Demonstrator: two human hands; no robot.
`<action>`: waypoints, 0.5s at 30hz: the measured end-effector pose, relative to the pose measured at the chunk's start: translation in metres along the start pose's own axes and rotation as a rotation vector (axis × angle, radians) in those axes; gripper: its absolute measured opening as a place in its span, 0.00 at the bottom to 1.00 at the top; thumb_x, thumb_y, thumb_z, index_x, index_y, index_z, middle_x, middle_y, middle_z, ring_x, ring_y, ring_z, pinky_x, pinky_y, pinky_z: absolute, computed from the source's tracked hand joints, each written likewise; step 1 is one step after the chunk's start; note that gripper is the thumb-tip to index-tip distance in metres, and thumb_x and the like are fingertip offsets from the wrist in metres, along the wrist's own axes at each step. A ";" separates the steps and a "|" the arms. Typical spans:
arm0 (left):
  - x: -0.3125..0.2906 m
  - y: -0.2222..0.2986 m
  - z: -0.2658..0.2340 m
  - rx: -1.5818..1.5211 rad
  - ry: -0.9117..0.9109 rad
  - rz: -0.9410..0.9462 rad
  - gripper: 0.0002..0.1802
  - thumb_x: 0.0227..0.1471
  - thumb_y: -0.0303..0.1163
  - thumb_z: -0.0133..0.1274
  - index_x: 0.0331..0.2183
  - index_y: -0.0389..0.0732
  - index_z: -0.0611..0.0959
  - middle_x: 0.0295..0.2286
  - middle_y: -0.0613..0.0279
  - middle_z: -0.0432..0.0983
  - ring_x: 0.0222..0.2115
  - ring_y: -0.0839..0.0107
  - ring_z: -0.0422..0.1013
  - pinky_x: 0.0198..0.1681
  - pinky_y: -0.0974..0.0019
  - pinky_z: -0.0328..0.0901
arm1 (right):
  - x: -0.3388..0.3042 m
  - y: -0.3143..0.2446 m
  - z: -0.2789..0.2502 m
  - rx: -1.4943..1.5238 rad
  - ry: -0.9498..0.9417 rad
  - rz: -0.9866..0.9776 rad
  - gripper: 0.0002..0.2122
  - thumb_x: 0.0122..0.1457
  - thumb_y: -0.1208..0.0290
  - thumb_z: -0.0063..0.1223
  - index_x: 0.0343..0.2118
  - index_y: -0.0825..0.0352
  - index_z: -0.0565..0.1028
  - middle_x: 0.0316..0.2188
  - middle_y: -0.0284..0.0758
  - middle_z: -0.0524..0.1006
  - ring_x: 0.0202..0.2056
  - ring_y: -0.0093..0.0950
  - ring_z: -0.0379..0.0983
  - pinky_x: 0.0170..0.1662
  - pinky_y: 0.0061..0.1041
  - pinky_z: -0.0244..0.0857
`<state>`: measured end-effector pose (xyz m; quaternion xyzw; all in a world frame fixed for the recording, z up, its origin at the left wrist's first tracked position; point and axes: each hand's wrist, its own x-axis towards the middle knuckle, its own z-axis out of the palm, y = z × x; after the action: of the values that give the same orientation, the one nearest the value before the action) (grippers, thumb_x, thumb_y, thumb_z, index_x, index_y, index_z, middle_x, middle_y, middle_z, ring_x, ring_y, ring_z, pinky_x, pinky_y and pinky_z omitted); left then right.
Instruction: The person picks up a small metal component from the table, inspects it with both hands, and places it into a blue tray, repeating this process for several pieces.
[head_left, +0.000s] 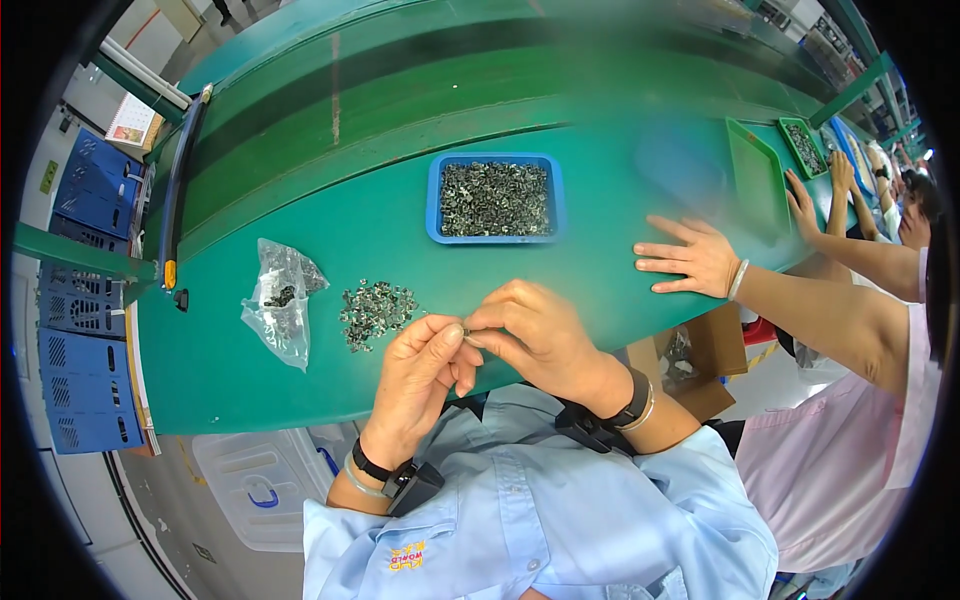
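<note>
I see left hand [420, 358] and right hand [540, 335] pinched together on a small part [467, 335], mostly hidden, near the loose pile [378, 313] on the green table [215, 375]. Risk: uneven finger pressure could flick it into the pile.

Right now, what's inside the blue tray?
Lots of small dark and silver pieces lie in the blue tray. They cover its bottom, so I can't see that or any pieces buried underneath.

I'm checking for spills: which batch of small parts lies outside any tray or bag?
The loose pile by the person's left hand, directly on the green table; the others sit in the blue tray, clear plastic bag and rightmost green tray.
</note>
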<state>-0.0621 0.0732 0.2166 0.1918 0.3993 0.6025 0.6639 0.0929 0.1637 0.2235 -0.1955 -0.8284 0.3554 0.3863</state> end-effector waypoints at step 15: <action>0.001 0.006 0.006 0.263 0.011 0.085 0.08 0.55 0.28 0.52 0.39 0.37 0.76 0.28 0.59 0.76 0.21 0.77 0.70 0.22 0.76 0.64 | -0.003 0.005 -0.003 -0.016 0.014 0.004 0.07 0.50 0.77 0.58 0.34 0.64 0.75 0.32 0.33 0.73 0.33 0.31 0.71 0.35 0.28 0.65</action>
<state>-0.0616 0.0768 0.2248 0.2906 0.4697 0.5737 0.6048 0.0979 0.1664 0.2195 -0.2029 -0.8282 0.3482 0.3896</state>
